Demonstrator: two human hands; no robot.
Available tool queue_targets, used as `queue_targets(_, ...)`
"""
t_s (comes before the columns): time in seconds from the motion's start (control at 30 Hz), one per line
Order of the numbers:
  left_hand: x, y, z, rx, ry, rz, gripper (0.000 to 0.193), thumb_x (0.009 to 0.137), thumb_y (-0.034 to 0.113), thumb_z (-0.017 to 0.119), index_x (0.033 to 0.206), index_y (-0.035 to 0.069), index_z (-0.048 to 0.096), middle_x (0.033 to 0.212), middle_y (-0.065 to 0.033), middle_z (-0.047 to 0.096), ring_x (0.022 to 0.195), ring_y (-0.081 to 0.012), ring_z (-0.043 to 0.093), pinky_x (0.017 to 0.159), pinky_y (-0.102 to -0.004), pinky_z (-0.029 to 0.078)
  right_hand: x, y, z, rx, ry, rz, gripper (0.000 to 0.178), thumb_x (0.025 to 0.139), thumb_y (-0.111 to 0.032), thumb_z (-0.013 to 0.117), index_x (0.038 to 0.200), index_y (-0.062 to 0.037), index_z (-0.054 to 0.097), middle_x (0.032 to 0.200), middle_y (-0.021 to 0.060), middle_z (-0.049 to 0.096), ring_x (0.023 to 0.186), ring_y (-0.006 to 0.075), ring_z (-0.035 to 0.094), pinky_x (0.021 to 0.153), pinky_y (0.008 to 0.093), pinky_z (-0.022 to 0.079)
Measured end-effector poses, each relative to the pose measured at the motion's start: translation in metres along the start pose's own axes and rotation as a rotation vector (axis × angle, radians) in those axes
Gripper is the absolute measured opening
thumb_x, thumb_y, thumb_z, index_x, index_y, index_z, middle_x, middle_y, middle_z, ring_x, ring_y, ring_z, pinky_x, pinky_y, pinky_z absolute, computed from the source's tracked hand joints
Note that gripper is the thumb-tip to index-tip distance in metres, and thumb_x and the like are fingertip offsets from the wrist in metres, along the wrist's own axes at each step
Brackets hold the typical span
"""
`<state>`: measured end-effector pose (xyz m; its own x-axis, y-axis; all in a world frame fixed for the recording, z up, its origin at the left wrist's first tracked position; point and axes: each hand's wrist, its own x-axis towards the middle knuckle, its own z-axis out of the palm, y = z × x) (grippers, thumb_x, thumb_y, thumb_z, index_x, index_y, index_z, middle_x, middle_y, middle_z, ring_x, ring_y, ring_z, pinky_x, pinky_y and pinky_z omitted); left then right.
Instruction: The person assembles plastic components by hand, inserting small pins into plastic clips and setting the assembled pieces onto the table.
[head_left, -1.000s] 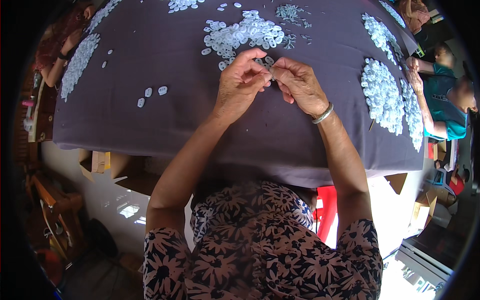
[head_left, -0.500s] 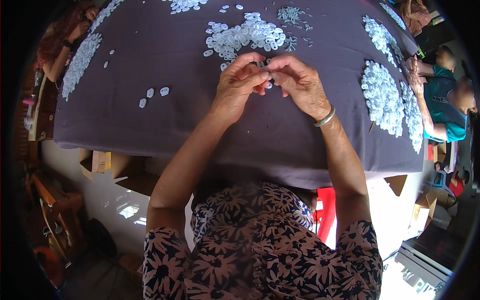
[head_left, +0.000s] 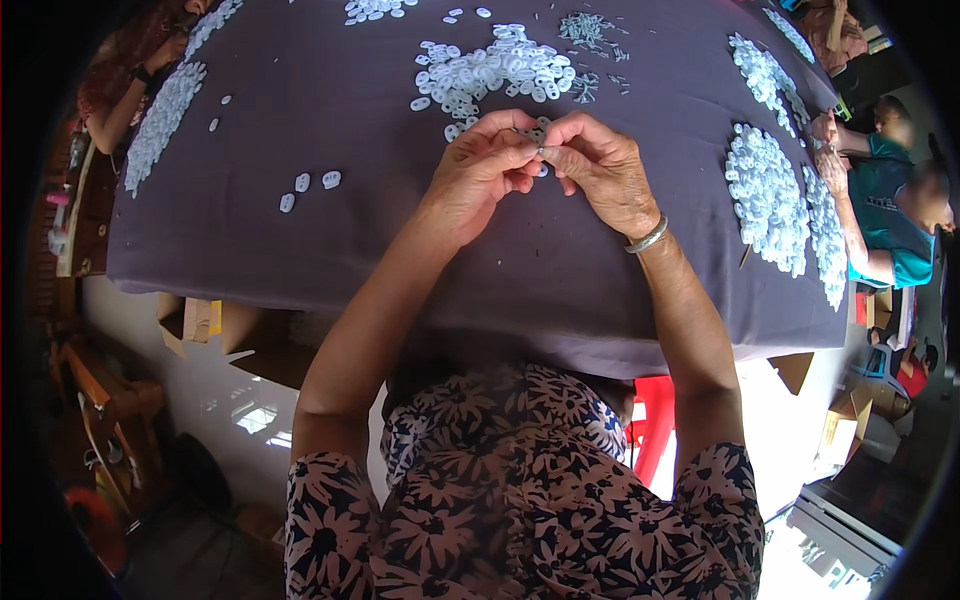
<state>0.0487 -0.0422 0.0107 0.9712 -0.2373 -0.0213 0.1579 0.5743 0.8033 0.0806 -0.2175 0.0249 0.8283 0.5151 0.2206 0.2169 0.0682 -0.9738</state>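
My left hand [head_left: 487, 165] and my right hand [head_left: 603, 172] meet at the fingertips over the dark cloth. Both are closed in a pinch. A tiny metallic glint shows between the right thumb and forefinger, but the fingers cover most of it and I cannot name it. Just beyond my hands lies a heap of small white oval plastic pieces with holes [head_left: 500, 65]; a few of them peek out around my fingers. A pile of small grey screws or pins [head_left: 585, 28] lies to the right of that heap.
Three white pieces [head_left: 302, 183] lie apart to the left. Larger piles of white pieces stand at the left [head_left: 165, 125] and right [head_left: 765, 200] of the dark-covered table [head_left: 600, 290]. Other people's arms [head_left: 845, 175] reach in at both sides. Cardboard boxes [head_left: 200, 320] stand below the near edge.
My hands stay together in nearly the same place, with slight finger movement. The piles on the table look unchanged; the view has shifted a little.
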Motion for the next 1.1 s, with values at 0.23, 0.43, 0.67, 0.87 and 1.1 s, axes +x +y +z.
queue_targets(0.23, -0.001, -0.001, 0.002, 0.019, 0.034, 0.025, 0.021, 0.088, 0.011, 0.060, 0.109, 0.006, 0.056, 0.079, 0.0008, 0.058, 0.073, -0.0076, 0.054, 0.062, -0.0236, 0.042, 0.002, -0.005, 0.004, 0.108, -0.062, 0.091, 0.011, 0.095, -0.015, 0.053, 0.096, -0.0046, 0.054, 0.082, -0.0002, 0.056, 0.067, 0.0048, 0.049, 0.055, 0.0200, 0.045)
queue_targets(0.43, -0.002, -0.004, 0.006, 0.053, 0.052, 0.090, 0.023, 0.089, 0.009, 0.058, 0.112, 0.005, 0.055, 0.085, -0.0017, 0.059, 0.076, -0.0095, 0.055, 0.064, -0.0255, 0.043, 0.002, -0.006, 0.005, 0.263, -0.062, 0.198, 0.014, 0.095, -0.019, 0.052, 0.099, -0.0061, 0.054, 0.082, -0.0004, 0.055, 0.068, 0.0058, 0.048, 0.056, 0.0210, 0.044)
queue_targets(0.67, -0.004, -0.007, 0.013, 0.379, 0.132, 0.322, 0.044, 0.082, 0.005, 0.068, 0.121, 0.003, 0.049, 0.091, -0.0047, 0.060, 0.087, -0.0109, 0.059, 0.066, -0.0253, 0.050, 0.001, 0.000, 0.002, 0.314, -0.021, 0.205, 0.013, 0.095, -0.017, 0.052, 0.100, -0.0060, 0.055, 0.082, -0.0011, 0.053, 0.065, 0.0060, 0.045, 0.056, 0.0211, 0.043)
queue_targets(0.87, -0.003, -0.006, 0.009, 0.389, 0.120, 0.294, 0.043, 0.082, 0.005, 0.068, 0.121, 0.002, 0.049, 0.088, -0.0035, 0.062, 0.079, -0.0094, 0.060, 0.065, -0.0239, 0.048, 0.001, 0.001, 0.000, 0.263, -0.059, 0.197, 0.013, 0.095, -0.017, 0.052, 0.100, -0.0056, 0.055, 0.081, -0.0013, 0.051, 0.064, 0.0061, 0.045, 0.055, 0.0211, 0.043)
queue_targets(1.1, -0.003, -0.006, 0.011, 0.415, 0.093, 0.390, 0.040, 0.084, 0.001, 0.064, 0.121, 0.003, 0.050, 0.087, -0.0031, 0.062, 0.078, -0.0080, 0.059, 0.064, -0.0225, 0.046, 0.001, -0.003, 0.006, 0.205, -0.026, 0.182, 0.014, 0.095, -0.020, 0.052, 0.099, -0.0064, 0.055, 0.080, -0.0013, 0.050, 0.063, 0.0066, 0.044, 0.055, 0.0213, 0.042)
